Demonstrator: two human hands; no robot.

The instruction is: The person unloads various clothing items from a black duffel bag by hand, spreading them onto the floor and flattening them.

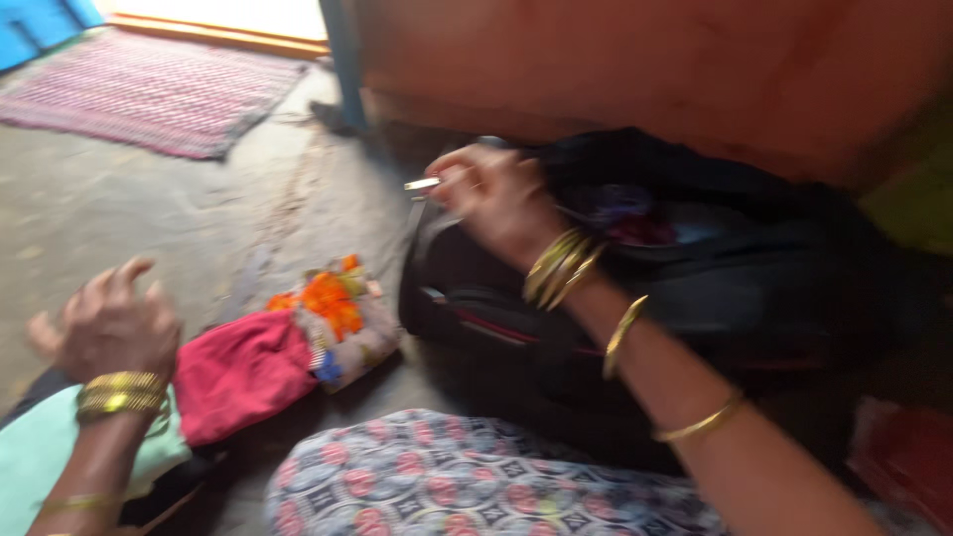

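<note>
Bare concrete floor separates left hand from black bag.

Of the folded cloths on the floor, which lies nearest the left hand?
The pale green cloth, directly under the left hand and wrist. The red cloth lies just beside it to the right, and the orange-patterned one farther off.

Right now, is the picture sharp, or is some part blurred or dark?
Head view: the whole frame is motion-blurred, most on the left hand and right hand; the black bag is dim, its detail lost; daylight brightens the doorway.
</note>
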